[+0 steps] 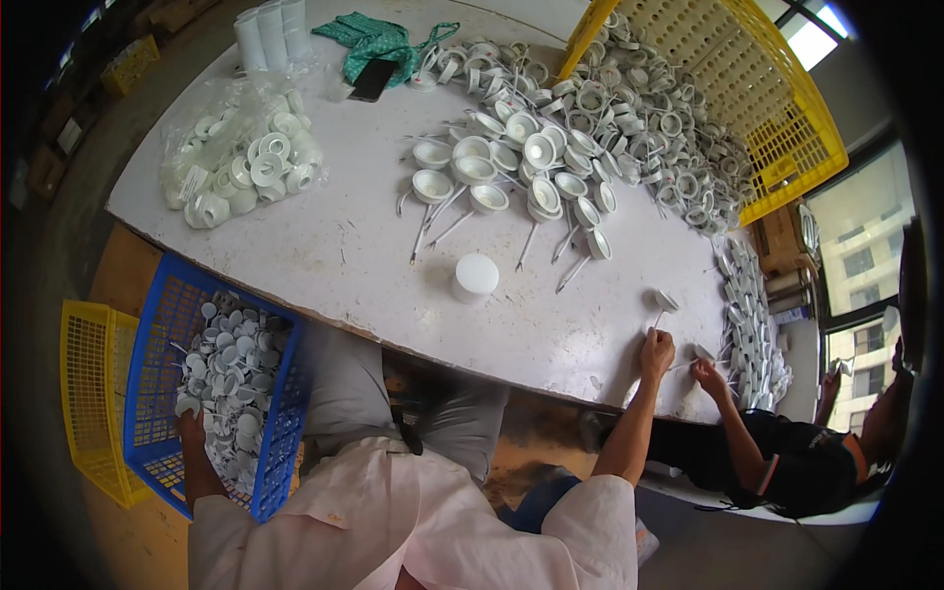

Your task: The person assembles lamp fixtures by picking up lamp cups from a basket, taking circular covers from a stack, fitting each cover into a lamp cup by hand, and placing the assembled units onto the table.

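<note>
My left hand [192, 425] reaches down into the blue basket [147, 433] at the lower left, its fingertips at a white round piece [187, 404] on top of the heap; the fingers are partly hidden. Over the table's right part, my right hand [657, 352] is closed, pinching the thin wire lead of a white cup-shaped light fitting [667, 300]. The fitting's cup points away from me. A single white round cap [477, 276] sits on the table before me. Farther back lies a group of white cup-shaped fittings with wire leads [476, 169].
A co-worker's hand [706, 376] works close beside my right hand. White rings [678, 128] spill from a tipped yellow crate [787, 108]. Rows of fittings [744, 315] line the right edge. A plastic bag of white parts [241, 162], a phone [373, 81] and green cloth [374, 44] lie at the back left.
</note>
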Demonstrator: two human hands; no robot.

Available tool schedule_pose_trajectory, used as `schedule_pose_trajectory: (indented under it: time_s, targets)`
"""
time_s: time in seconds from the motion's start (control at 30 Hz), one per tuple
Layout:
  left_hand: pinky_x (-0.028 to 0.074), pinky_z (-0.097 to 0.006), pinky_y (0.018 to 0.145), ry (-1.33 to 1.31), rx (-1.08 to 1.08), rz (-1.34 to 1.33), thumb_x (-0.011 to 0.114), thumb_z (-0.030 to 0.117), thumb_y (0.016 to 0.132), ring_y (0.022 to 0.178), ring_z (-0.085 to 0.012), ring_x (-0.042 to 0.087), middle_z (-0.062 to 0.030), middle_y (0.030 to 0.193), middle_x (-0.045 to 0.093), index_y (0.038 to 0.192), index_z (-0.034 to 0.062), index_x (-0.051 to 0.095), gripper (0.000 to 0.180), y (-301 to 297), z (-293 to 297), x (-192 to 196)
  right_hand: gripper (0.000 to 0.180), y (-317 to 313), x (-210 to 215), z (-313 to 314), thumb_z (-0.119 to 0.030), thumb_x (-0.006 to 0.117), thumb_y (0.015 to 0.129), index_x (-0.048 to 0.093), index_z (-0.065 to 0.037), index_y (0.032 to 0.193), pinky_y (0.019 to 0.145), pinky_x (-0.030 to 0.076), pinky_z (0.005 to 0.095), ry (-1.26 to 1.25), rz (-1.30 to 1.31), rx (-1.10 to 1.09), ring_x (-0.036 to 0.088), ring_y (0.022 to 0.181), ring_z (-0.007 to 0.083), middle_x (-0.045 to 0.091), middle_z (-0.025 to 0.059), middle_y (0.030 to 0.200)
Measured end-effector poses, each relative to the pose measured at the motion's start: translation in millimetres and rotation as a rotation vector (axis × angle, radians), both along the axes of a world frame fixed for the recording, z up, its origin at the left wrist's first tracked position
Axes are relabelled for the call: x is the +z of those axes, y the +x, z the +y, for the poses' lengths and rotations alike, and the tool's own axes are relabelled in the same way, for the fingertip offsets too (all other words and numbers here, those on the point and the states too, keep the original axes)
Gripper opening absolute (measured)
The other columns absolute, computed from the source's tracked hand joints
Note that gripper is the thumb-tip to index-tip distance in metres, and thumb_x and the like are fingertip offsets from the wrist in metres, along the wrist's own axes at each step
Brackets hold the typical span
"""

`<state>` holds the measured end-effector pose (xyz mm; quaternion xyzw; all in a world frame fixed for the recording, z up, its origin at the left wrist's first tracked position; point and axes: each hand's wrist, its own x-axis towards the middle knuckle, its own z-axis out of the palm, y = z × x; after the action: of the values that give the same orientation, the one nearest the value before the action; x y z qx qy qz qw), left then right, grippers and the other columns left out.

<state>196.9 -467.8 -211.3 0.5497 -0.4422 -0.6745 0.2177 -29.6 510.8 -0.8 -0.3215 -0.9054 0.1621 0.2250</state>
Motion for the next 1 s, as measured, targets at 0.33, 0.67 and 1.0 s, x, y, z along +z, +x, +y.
schedule_pose_trajectory:
  time_s: [0.33, 0.67, 1.0]
  targets:
    - [0.052, -0.031, 0.065, -0.135, -0.72, -0.115, 0.063, 0.018, 0.087, 0.086, -0.0206, 0.065, -0.0113, 0.103, 0.063, 0.119, 0.0, 0.052, 0.039, -98.0, 128.2, 39.4, 0.011, 56.5, -8.4, -166.9, -0.011, 0.06, 0.089, 0.053, -0.003, 0.085, 0.054, 0.034, 0.0188, -0.534, 0.37, 0.325, 0.04, 0.06, 0.0027, 0.047, -0.005, 0.068]
    - [0.045, -0.031, 0.093, 0.13, -1.444, 0.716, 0.076, 0.009, 0.076, 0.129, -0.0254, 0.04, -0.0162, 0.143, 0.035, 0.141, 0.0024, 0.025, 0.082, -196.0, 452.3, 239.0, 0.011, 91.0, -4.7, -326.8, -0.001, 0.061, 0.086, 0.051, -0.004, 0.083, 0.055, 0.037, 0.0205, -0.583, 0.263, 0.918, 0.044, 0.06, 0.0053, 0.049, -0.0017, 0.069]
    - [0.04, -0.032, 0.1, -0.619, -1.322, 0.692, 0.081, 0.011, 0.067, 0.121, -0.023, 0.048, -0.017, 0.131, 0.049, 0.133, -0.0026, 0.037, 0.081, -194.5, 443.5, 249.6, 0.015, 73.1, 8.4, -342.0, -0.006, 0.07, 0.08, 0.056, -0.002, 0.086, 0.059, 0.045, 0.0242, -0.835, 0.041, 0.976, 0.055, 0.063, 0.0119, 0.059, 0.003, 0.074]
